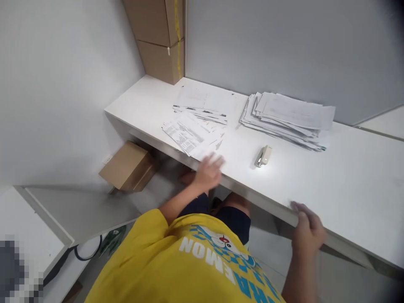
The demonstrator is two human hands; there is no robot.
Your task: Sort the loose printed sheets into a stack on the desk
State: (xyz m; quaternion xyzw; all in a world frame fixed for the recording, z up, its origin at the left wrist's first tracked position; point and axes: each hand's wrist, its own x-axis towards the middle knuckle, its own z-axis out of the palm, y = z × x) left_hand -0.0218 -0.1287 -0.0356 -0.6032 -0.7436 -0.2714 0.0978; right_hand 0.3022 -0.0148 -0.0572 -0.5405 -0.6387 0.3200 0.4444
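Note:
My left hand is at the front edge of the white desk, just below a loose spread of printed sheets. Its fingers are apart and slightly blurred, with nothing held. Farther right, my right hand rests on the same edge, fingers reaching onto the top and holding no object. Between the hands and farther back lies a small cream stapler. Behind it sits a thick, uneven stack of papers. A second flat pile of sheets lies behind the loose spread.
Stacked cardboard boxes stand on the desk's far left corner against the grey wall panel. Below on the left is another cardboard box. A white surface borders the lower left.

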